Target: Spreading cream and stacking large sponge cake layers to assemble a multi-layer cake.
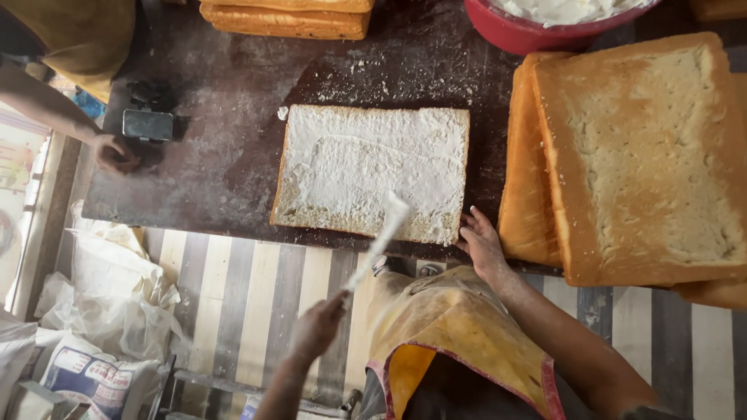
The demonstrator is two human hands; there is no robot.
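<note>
Left hand (315, 330) grips a long white spatula (379, 237) over a cream-spread sponge sheet (373, 171).
Right hand (482, 245) open, fingertips steadying its edge on the dark worktop (226, 101) — soft, crumbly; support from beneath.

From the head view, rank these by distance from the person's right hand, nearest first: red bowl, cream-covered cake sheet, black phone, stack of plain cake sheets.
From the right hand:
1. Cream-covered cake sheet, touching its corner.
2. Stack of plain cake sheets, just right.
3. Red bowl, top edge.
4. Black phone, far left.

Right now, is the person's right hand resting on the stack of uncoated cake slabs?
No, the right hand presses the edge of the cream-covered slab, beside the stack.
</note>
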